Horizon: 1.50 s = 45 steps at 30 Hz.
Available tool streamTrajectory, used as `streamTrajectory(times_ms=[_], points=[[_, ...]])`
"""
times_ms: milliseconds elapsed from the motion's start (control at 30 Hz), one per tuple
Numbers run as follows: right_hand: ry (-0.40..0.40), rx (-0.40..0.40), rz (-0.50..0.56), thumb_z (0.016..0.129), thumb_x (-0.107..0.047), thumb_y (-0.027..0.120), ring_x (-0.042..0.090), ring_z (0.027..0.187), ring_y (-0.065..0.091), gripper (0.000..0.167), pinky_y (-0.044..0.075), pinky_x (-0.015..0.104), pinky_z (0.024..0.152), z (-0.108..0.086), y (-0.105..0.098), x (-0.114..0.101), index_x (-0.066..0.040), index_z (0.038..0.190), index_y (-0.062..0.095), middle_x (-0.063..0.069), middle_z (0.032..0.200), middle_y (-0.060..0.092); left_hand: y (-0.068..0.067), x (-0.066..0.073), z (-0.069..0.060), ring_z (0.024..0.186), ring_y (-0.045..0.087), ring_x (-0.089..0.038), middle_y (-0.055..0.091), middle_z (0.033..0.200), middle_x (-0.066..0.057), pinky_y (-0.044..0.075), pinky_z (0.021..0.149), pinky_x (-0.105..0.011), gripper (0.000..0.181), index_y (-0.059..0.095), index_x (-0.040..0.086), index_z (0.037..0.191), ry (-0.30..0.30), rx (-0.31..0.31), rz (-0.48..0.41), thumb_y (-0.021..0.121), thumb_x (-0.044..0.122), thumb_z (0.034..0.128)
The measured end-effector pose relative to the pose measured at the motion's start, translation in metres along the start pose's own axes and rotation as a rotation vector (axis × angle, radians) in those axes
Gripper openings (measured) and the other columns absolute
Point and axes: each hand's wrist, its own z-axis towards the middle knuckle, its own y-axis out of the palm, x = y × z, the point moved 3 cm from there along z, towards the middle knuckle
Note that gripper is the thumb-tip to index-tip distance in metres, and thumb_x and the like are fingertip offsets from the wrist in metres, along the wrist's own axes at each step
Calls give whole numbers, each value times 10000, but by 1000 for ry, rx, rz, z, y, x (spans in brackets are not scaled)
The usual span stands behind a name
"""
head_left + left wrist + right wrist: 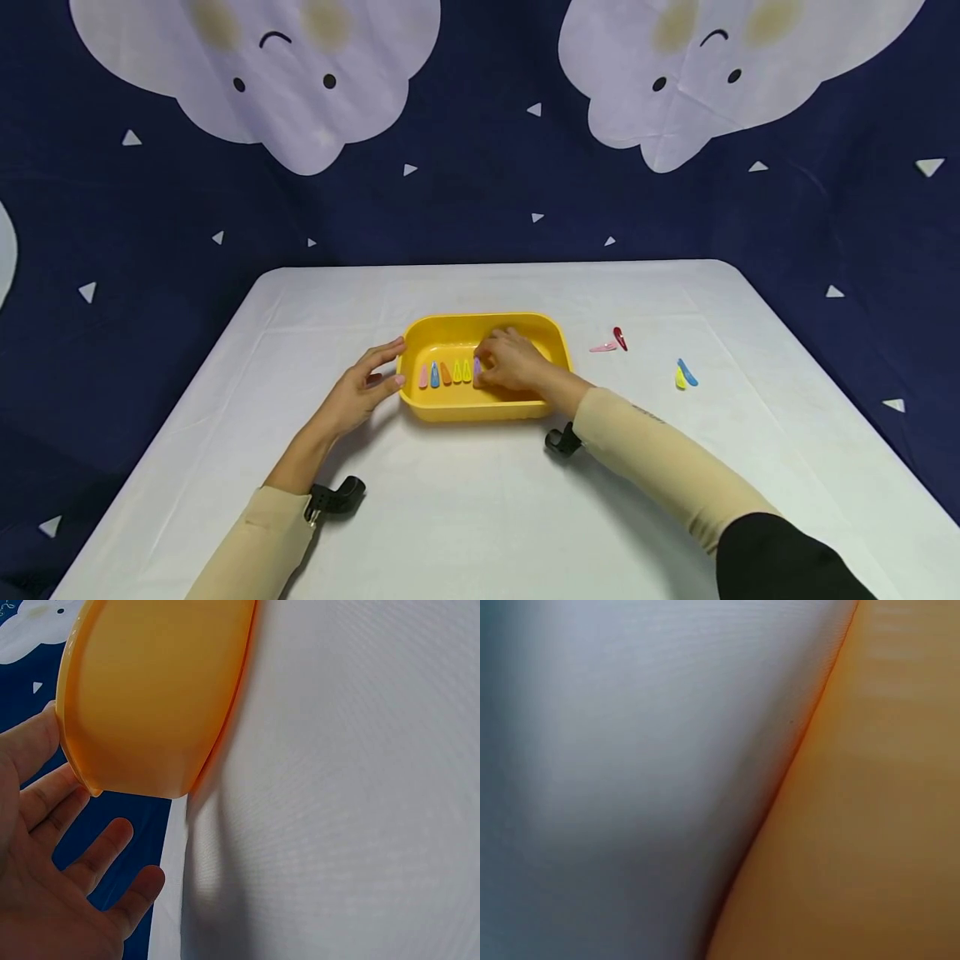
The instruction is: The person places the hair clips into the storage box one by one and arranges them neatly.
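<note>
Inside the yellow tray (480,412), my right hand (512,360) pinches a purple hair clip (477,369) at the right end of a row. That row runs leftward with yellow hair clips (462,372), an orange hair clip (446,374), a blue hair clip (435,375) and a pink hair clip (423,377). My left hand (365,386) touches the tray's left end with thumb and fingertips, its fingers fairly straight. The left wrist view shows that hand (67,847) against the tray's wall (150,697). In the right wrist view only the tray's side (855,825) and tabletop appear; the hand is out of sight.
Right of the tray, a pink hair clip (602,347) and a red hair clip (620,338) lie close together on the white table (465,517). Farther right are another blue hair clip (687,372) and a yellow one. A dark blue cloth (480,208) hangs behind the table.
</note>
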Motion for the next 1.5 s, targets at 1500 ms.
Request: streamTrajectory(times_ms=[1500], points=[[-5, 57, 117, 778, -393, 746, 239, 1061, 473, 557, 420, 373, 928, -3, -11, 0, -96, 1230, 613, 63, 1154, 617, -1, -1, -1, 1403, 308, -315, 350, 1519, -96, 320, 1078, -577, 505, 446, 77, 1401, -8, -3, 6, 591, 198, 933]])
